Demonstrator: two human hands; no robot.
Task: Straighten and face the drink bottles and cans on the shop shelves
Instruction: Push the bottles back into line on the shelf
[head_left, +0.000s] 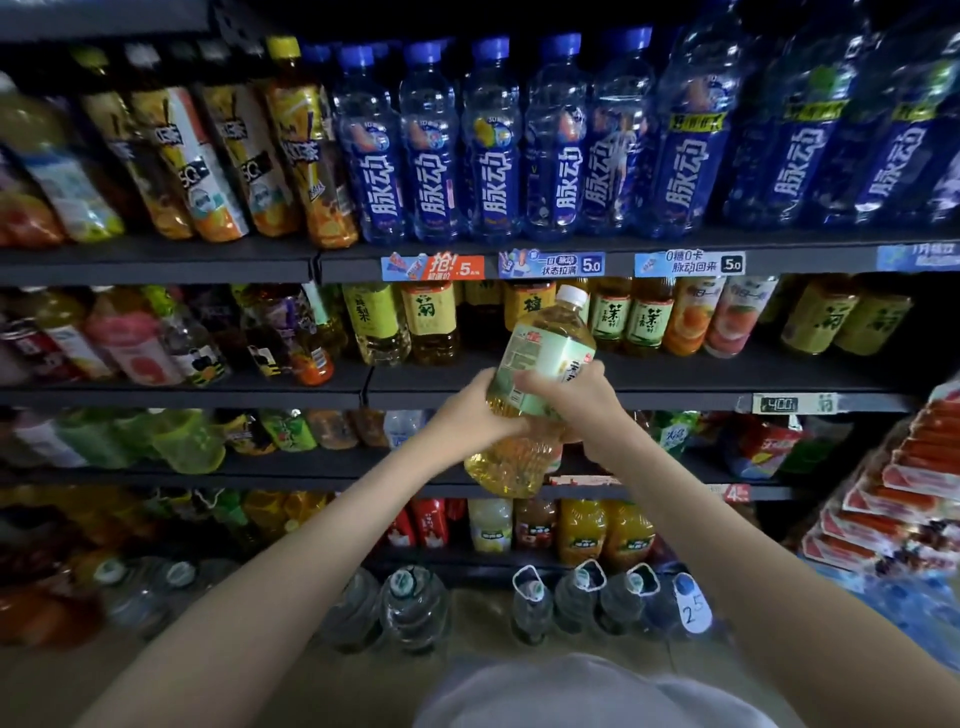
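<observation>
Holding a big tea bottle (545, 358) in the air before the shelves, the left hand (470, 415) and the right hand (582, 400) both curl their fingers around its middle, one on each side, probably because it is full and heavy. The bottle stands on no shelf; it is tilted, its white cap (572, 295) leaning up and to the right, in front of the row of smaller tea bottles (628, 317) on the second shelf (675, 401). I judge that this two-hand hold lets the person turn the pale green label to the front before setting the bottle upright in a row
</observation>
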